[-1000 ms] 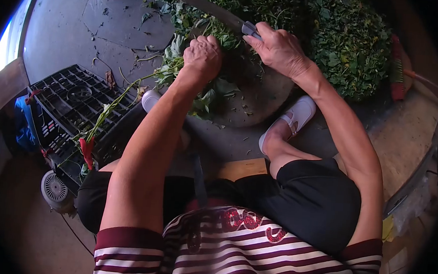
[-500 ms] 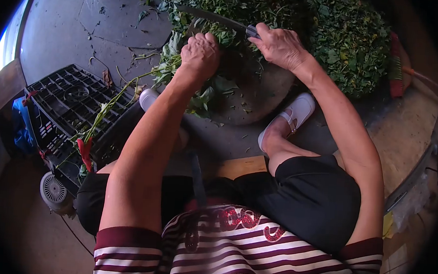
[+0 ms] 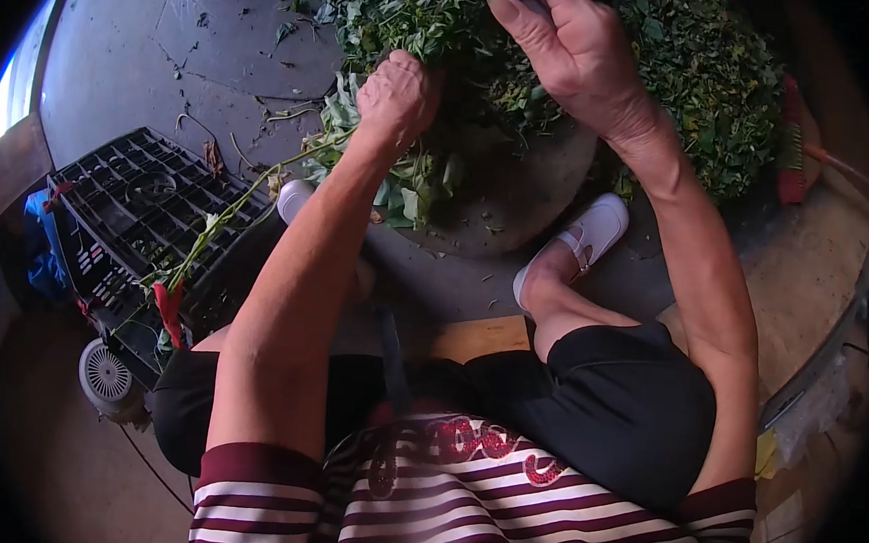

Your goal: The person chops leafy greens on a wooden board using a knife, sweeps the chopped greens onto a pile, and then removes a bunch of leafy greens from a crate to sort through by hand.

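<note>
Within left hand [image 3: 398, 98], leafy greens [image 3: 427, 30]

Dim in here, and there it is: a bright strip [image 3: 13, 86] glaring blue-white beyond the black crate [image 3: 151, 189], a cool sheen lying over the floor [image 3: 239, 51] behind it. Well right of the crate, leafy greens [image 3: 699, 99] sink into shadow, the right hand [image 3: 586, 67] looks slightly soft, and fisheye curvature bends everything into black corners.
</note>
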A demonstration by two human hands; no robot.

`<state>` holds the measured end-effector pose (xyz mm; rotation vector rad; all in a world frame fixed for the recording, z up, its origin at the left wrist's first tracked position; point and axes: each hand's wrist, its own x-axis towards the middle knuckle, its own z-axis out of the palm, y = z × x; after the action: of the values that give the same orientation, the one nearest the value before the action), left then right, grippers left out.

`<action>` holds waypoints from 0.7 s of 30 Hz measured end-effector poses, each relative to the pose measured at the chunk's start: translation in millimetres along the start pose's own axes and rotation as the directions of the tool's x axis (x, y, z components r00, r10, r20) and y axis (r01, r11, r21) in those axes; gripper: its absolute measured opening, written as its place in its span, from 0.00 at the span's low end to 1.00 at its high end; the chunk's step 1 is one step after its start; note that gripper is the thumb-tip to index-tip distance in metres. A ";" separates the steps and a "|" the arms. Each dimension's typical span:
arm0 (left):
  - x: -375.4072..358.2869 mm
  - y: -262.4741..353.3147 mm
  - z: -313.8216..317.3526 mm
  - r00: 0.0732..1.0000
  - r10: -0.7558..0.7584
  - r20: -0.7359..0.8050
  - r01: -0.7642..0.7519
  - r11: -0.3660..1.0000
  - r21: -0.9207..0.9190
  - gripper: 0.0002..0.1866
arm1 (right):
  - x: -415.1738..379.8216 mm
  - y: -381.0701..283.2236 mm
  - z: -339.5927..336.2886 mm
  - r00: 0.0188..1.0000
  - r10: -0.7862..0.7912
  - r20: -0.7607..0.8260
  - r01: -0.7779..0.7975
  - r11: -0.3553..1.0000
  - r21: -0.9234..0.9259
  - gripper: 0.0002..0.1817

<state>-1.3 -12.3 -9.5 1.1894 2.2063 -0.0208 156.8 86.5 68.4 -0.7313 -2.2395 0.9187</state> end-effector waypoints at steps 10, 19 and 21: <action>-0.2 3.1 7.7 0.998 -0.003 -0.065 0.006 0.999 0.042 0.26 | -48.7 38.3 53.3 0.890 0.318 0.328 -0.227 0.931 -0.286 0.15; -14.1 -9.1 -1.2 0.994 0.095 0.045 -0.104 0.952 0.286 0.37 | -60.0 39.8 51.1 0.889 0.310 0.336 -0.237 0.941 -0.241 0.14; -14.1 -4.6 4.4 0.994 0.101 0.038 -0.107 0.958 0.266 0.30 | -62.0 41.0 45.0 0.913 0.283 0.294 -0.237 0.954 -0.183 0.15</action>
<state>3.1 -26.9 -6.9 1.4418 2.1659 -0.2969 177.1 50.7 -8.2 -1.0318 -2.5532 1.0743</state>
